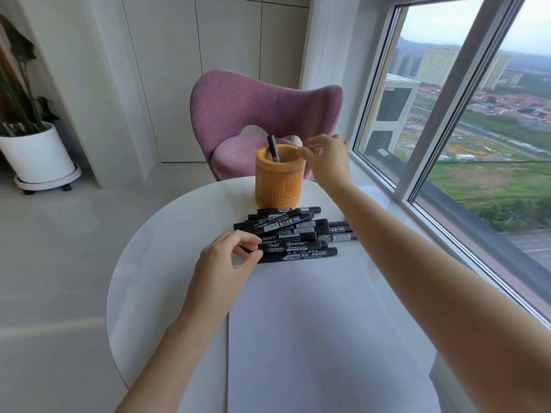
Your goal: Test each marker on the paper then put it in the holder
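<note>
Plain white sheet of paper fills the lower middle of the frame, lying on a round white table, its far edge tucked under a pile of black markers with white labels. These markers lie flat at the frame's centre, long axes running left to right and rising slightly toward the right. The left hand reaches in from the lower left; its thumb and forefinger curl around the left end of one low marker in the heap, the other fingers bent beside them. Beyond the pile stands a yellow-brown carved bamboo holder, upright and open at the top. One black marker inside the holder stands nearly on end, its upper tip leaning a little left and poking above the rim. The right hand hovers at the holder's right rim, fingers loosely curled and holding nothing visible. A pink upholstered chair sits behind the table.
</note>
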